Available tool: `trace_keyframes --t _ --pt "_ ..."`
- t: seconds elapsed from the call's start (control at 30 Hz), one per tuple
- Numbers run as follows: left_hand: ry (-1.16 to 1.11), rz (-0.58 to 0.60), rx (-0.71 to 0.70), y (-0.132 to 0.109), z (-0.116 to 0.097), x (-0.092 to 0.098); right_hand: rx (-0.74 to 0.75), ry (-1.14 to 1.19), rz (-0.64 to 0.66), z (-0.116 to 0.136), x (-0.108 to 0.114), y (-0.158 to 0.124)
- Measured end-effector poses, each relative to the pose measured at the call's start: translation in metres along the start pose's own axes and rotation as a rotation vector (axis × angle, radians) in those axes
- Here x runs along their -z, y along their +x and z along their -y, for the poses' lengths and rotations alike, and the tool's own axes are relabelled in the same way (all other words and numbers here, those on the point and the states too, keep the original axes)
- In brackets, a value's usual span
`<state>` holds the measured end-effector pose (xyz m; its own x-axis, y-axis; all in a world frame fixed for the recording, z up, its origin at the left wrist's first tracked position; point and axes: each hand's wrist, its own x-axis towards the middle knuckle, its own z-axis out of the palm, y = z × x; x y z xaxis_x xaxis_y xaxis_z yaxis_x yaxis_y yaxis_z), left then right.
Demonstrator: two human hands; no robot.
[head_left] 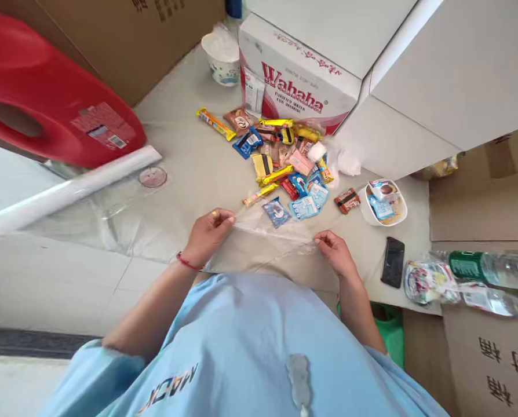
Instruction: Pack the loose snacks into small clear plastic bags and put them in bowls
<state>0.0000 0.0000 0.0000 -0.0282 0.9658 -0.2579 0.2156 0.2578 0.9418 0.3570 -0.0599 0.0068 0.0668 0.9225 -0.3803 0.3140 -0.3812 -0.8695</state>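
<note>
My left hand and my right hand each pinch one end of a clear plastic bag, holding it stretched between them just above the flattened cardboard on the floor. Just beyond the bag lies a pile of small wrapped snacks and candies in yellow, blue, red and brown wrappers. A ring shows on my left hand and a red string circles that wrist.
A white Wahaha carton stands behind the snacks beside a paper cup. A small white bowl with packets, a black phone, a wrapped packet and a water bottle lie right. A red jug and white roll lie left.
</note>
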Motion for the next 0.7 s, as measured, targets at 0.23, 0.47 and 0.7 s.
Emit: trace_keyframes --t 0.23,0.47,0.7 --pt "-0.16 0.023 0.063 0.02 -0.008 0.01 -0.003 0.019 0.026 0.01 -0.007 -0.001" --pt "-0.442 0.121 -0.014 0.021 -0.012 0.009 -0.036 0.228 0.015 0.01 0.002 -0.008" --pt "-0.721 0.124 0.067 0.006 -0.002 -0.01 0.094 0.163 0.001 0.0 -0.022 -0.003"
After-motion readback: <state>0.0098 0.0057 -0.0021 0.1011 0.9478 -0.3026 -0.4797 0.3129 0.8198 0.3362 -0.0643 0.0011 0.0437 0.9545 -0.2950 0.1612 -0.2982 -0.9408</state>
